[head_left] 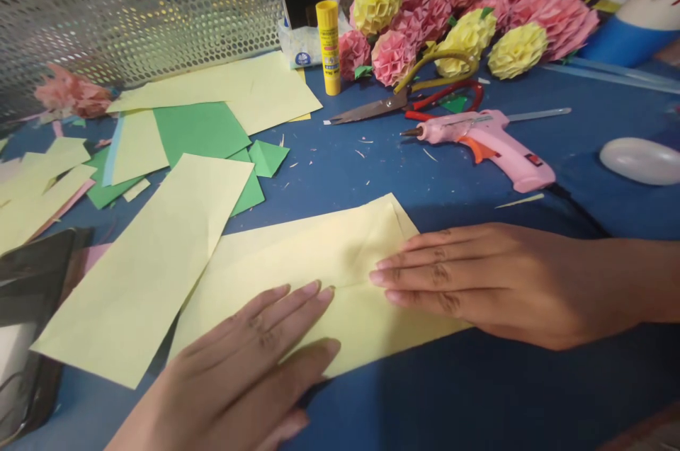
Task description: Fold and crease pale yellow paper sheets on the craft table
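Observation:
A pale yellow sheet of paper (pixel 255 260) lies on the blue table, with its far part folded over toward me. My left hand (pixel 239 359) rests on its near left part, fingers stretched out, thumb a little apart. Flat on the right part of the sheet lie the fingers of my right hand (pixel 467 277), straight and side by side, covering the fold's right end. Another pale yellow strip of paper (pixel 154 260) lies at an angle to the left, partly over the sheet's left end.
A pink glue gun (pixel 489 139), scissors (pixel 372 109) and a yellow glue stick (pixel 329 47) are beyond the sheet. Pink and yellow paper flowers (pixel 393 58) are piled behind. Green paper (pixel 199 129) lies back left, a phone (pixel 32 338) at the left edge, a white oval object (pixel 640 161) at right.

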The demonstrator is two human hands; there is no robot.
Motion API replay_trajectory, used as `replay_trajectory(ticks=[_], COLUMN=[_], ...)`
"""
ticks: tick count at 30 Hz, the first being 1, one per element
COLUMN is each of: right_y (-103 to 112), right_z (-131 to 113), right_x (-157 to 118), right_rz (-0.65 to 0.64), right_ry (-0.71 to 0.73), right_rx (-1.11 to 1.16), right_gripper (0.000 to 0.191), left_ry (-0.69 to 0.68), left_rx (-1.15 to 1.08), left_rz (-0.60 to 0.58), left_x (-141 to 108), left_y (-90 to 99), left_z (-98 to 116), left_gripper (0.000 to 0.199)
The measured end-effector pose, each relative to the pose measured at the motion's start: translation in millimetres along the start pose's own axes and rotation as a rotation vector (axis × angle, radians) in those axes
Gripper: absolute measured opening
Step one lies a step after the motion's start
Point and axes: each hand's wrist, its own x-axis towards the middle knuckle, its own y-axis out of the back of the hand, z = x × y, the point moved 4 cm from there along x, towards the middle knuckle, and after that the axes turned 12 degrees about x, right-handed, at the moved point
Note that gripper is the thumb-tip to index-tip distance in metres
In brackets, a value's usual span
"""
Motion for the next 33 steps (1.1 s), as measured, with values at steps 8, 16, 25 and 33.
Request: replay_trajectory(ticks=[8,16,25,33], right_y=[0,0,1,2], right_z=[-2,-1,-2,0], right_x=[-1,-1,0,0], right_rz=[-0.023,-0.034,-0.005,-0.022], right_ry=[0.055,0.115,0.12,0.131], right_rx=[-0.107,-0.135,-0.118,-0.102], right_gripper=[0.05,0.048,0.045,0.046], left_ry=[-0.141,-0.296,-0.308,-0.307], left_rx=[-0.135,-0.142,-0.097,-0.079], left_rz=[-0.22,-0.184,-0.202,-0.171], left_x=[2,4,2,4], left_y=[0.1,-1.2,-2.8,-1.1], left_z=[-22,-24,-24,-24], left_gripper=[0.051,0.049,0.053,0.05])
